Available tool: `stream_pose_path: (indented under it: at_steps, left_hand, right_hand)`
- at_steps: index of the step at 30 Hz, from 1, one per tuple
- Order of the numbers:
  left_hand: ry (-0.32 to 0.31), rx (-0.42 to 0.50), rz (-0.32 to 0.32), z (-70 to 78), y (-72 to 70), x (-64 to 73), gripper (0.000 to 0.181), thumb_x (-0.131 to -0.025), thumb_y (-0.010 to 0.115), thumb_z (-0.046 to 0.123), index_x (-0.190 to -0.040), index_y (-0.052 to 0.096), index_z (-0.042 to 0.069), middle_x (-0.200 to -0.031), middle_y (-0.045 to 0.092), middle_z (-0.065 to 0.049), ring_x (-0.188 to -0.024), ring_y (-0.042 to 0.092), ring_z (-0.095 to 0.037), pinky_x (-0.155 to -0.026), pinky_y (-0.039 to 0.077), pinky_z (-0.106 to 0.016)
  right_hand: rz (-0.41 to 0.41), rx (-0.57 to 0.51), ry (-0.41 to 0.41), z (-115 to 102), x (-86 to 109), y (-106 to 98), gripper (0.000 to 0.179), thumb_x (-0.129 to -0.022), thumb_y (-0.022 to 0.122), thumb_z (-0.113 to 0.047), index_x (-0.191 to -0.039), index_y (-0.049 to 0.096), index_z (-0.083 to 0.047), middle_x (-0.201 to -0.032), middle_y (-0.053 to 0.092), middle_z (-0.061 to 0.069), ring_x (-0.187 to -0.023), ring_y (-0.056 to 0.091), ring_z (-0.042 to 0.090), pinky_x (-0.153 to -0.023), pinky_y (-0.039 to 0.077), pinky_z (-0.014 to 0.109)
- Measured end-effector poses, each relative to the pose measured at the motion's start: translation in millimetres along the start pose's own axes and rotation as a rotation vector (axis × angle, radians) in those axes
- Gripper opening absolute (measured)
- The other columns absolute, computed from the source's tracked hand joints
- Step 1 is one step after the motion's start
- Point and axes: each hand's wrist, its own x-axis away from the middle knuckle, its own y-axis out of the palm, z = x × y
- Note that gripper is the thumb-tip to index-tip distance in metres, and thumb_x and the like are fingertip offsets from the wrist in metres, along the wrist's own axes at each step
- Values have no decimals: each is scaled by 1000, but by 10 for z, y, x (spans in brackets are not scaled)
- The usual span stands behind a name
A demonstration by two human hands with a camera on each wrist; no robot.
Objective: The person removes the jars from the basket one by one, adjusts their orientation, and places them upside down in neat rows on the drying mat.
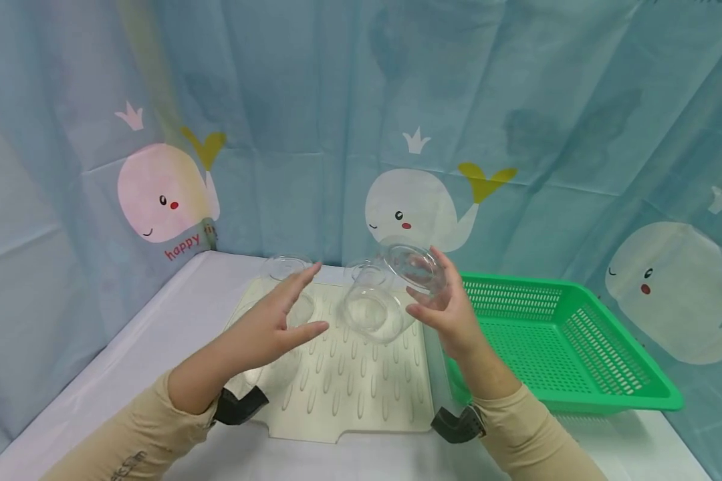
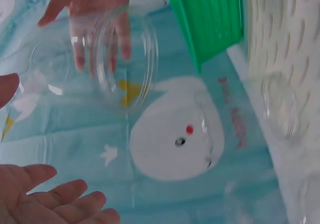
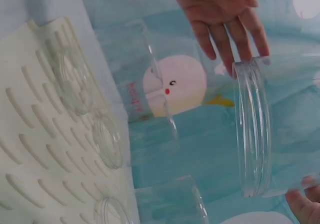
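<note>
My right hand (image 1: 454,310) grips a clear round jar (image 1: 418,267), tilted and raised above the mat. Its wide ringed rim (image 3: 252,129) shows large in the right wrist view, with my right fingers (image 3: 302,201) at its lower side. My left hand (image 1: 279,321) is held up to the left with thumb and fingers spread, apart from the jar. More clear containers, including one (image 1: 373,310) near the middle and another (image 1: 287,267) at the back left, are on a cream ridged mat (image 1: 349,407); their outlines overlap and blur.
A green plastic basket (image 1: 608,403) with slotted sides stands right of the mat. Under both lies a white tabletop (image 1: 174,314). Behind hangs a blue curtain (image 1: 313,120) printed with whales.
</note>
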Motion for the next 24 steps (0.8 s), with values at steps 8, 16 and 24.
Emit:
stream_pose_path:
  at_steps: [8, 16, 24]
  left_hand:
    - [2, -235, 60, -136, -422, 62, 84, -86, 55, 50, -148, 5, 24, -153, 8, -3, -138, 14, -29, -93, 41, -51]
    - [-45, -317, 120, -491, -760, 107, 80, -89, 56, 40, -148, 8, 18, -153, 7, -10, -139, 5, -32, -103, 20, -60]
    - [-96, -316, 105, -1009, -815, 92, 77, -92, 51, 39, -148, 7, 9, -151, 6, -22, -137, -4, -40, -104, 8, -63]
  right_hand:
    - [31, 69, 34, -27, 8, -1, 98, -72, 77, -10, -145, 11, -10, -141, 29, 13, -125, 34, 37, -103, 29, 51]
    - [54, 133, 80, 7, 52, 49, 101, -69, 78, -5, -145, 11, -14, -141, 29, 13, -127, 33, 37, -102, 33, 46]
    - [75, 168, 104, 74, 115, 93, 100, -70, 75, 0, -145, 10, -13, -142, 30, 12, -125, 35, 35, -103, 30, 50]
